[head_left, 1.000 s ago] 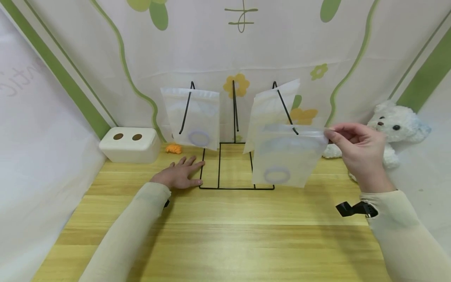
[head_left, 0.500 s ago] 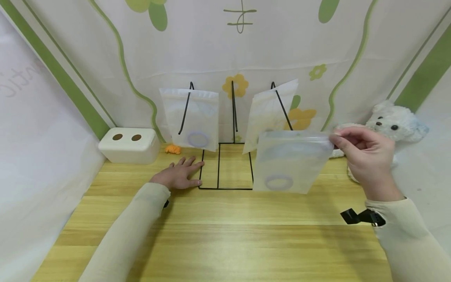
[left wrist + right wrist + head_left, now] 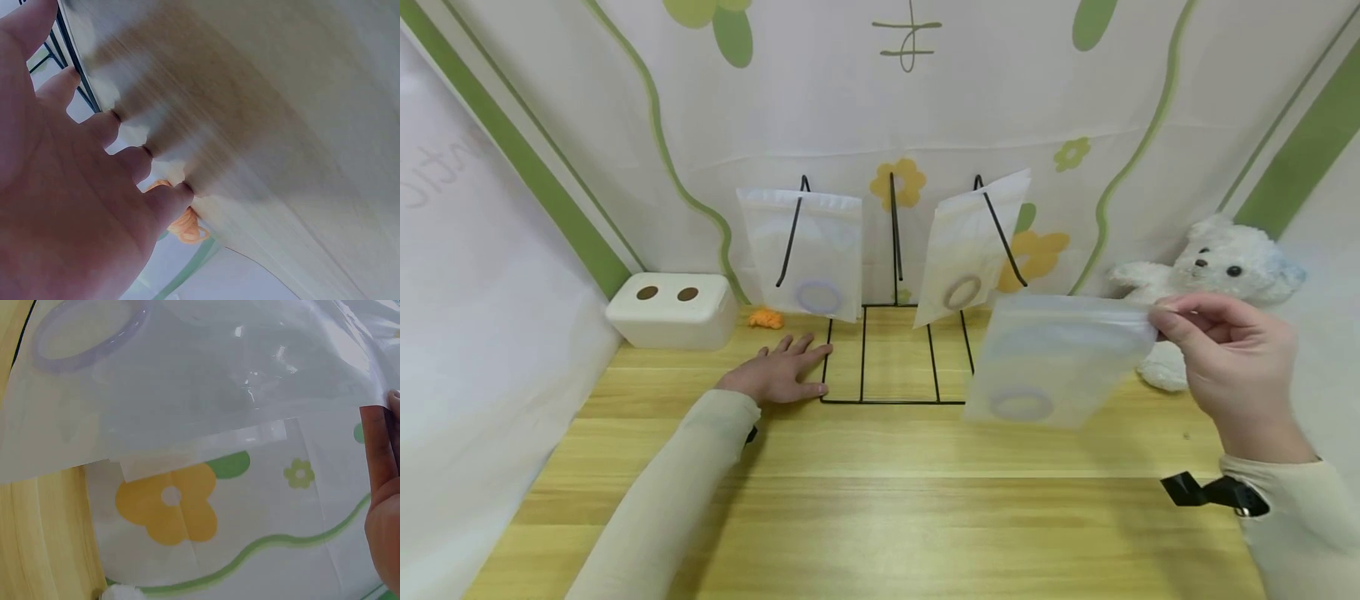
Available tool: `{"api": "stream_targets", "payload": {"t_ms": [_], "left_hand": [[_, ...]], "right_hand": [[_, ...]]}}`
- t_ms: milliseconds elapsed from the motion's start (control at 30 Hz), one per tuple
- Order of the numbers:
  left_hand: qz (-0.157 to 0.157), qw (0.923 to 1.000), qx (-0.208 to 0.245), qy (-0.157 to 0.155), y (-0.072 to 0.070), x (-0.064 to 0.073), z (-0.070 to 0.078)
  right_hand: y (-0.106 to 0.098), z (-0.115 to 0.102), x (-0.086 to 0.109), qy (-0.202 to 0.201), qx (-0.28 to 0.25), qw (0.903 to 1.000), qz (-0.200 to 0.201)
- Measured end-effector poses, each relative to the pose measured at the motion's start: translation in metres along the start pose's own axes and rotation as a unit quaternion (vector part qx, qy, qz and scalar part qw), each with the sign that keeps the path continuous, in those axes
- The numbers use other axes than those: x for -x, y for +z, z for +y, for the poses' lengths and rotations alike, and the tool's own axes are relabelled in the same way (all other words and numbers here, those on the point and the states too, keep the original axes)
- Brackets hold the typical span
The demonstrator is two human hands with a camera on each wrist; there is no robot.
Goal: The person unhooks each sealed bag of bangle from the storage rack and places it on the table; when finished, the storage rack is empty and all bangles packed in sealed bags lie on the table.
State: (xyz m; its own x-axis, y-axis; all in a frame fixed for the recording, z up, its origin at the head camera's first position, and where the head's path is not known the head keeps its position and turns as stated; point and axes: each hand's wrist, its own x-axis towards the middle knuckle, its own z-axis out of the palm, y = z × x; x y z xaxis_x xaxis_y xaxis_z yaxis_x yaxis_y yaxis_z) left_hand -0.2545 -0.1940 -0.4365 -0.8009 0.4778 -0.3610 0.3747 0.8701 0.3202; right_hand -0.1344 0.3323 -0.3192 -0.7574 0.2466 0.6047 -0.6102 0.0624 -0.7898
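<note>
My right hand [image 3: 1240,358] pinches the top right corner of a clear zip bag [image 3: 1067,333] with a pale purple ring [image 3: 1022,405] inside. The bag hangs tilted in the air, in front of and below the right hook of a black wire rack [image 3: 895,402]. In the right wrist view the bag [image 3: 206,375] fills the upper part. My left hand [image 3: 775,373] lies on the table with fingers spread, fingertips at the rack's left base wire. Another zip bag [image 3: 805,242] with a purple ring hangs on the left hook. On the right hook hangs a bag [image 3: 958,250] with a brownish ring.
The rack's middle hook [image 3: 896,229] bears no bag. A white box [image 3: 673,312] with two brown dots and a small orange object [image 3: 765,318] stand at the left back. A white plush bear [image 3: 1232,250] sits at the right, behind my right hand. Printed curtain [image 3: 985,92] closes the back.
My right hand has drawn the bag off the right hook's tip, toward me and to the right. The ring in the bag behind now shows. My left hand stays put.
</note>
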Motion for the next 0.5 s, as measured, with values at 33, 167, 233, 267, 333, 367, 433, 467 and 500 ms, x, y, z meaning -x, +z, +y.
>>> {"api": "stream_targets", "payload": {"t_ms": [33,167,233,267,333,367,433,467,500], "left_hand": [[0.000,1.0000,0.000,0.000,0.000,0.000,0.000],[0.001,1.0000,0.000,0.000,0.002,0.000,-0.001],[0.001,1.0000,0.000,-0.001,0.002,0.000,-0.002],[0.001,1.0000,0.000,-0.001,0.002,0.000,-0.002],[0.001,1.0000,0.000,-0.002,0.002,0.000,-0.002],[0.001,1.0000,0.000,-0.002,0.002,0.001,-0.002],[0.001,1.0000,-0.001,-0.002,0.002,0.001,-0.002],[0.000,1.0000,-0.001,-0.002,0.002,0.001,-0.001],[0.000,1.0000,-0.001,-0.002,0.002,0.001,-0.001]], "right_hand": [[-0.004,-0.001,0.002,0.005,0.013,0.9999,0.004],[-0.019,-0.005,0.008,0.037,0.070,0.9963,0.034],[-0.026,-0.005,0.011,0.053,0.080,0.9942,0.048],[-0.030,-0.004,0.012,0.059,0.083,0.9934,0.053],[-0.039,0.000,0.013,0.070,0.063,0.9936,0.062],[-0.043,0.002,0.013,0.074,0.068,0.9928,0.065],[-0.052,0.008,0.012,0.084,0.113,0.9875,0.071],[-0.056,0.012,0.011,0.092,0.126,0.9847,0.077],[-0.060,0.015,0.011,0.101,0.154,0.9798,0.079]]}}
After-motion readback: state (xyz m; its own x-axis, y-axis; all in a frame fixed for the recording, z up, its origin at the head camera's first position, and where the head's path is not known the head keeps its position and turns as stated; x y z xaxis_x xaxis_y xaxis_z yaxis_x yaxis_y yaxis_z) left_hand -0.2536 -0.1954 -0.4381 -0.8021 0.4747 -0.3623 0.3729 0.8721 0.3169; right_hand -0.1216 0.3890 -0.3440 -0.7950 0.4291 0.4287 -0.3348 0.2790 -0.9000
